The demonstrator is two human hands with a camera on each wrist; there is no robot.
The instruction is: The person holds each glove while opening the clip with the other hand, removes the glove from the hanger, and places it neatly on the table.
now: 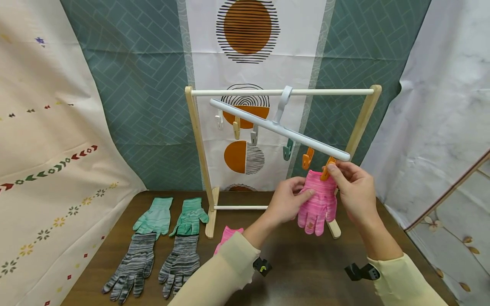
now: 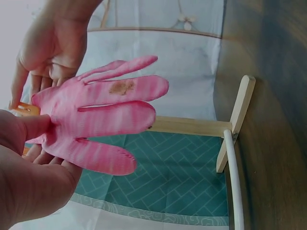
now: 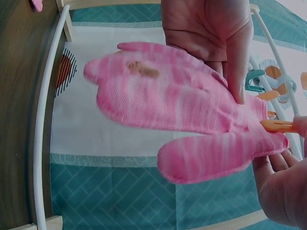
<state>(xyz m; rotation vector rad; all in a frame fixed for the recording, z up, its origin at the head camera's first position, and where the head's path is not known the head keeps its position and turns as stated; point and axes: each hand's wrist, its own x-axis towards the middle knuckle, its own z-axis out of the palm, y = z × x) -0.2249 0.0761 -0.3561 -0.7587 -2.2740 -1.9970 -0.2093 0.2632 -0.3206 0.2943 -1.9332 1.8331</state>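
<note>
A pink knit glove [image 1: 319, 195] hangs fingers-down below the low right end of a white hanger [image 1: 268, 123]. My left hand [image 1: 285, 199] pinches the glove near its cuff, thumb across the front. With thumb and fingers my right hand [image 1: 356, 191] grips an orange clip [image 1: 328, 168] at the glove's cuff. In the right wrist view the clip [image 3: 278, 125] overlaps the cuff edge. A brown stain [image 2: 122, 87] marks one glove finger. The hanger tilts down to the right from its hook on the rack's top bar [image 1: 245, 92].
Along the hanger dangle several other clips, including a green one [image 1: 288, 149] and an orange one [image 1: 308, 158]. On the brown table [image 1: 298, 272] lie two green gloves [image 1: 155, 216], two grey striped gloves [image 1: 134, 263] and another pink glove [image 1: 228, 236], partly behind my left sleeve.
</note>
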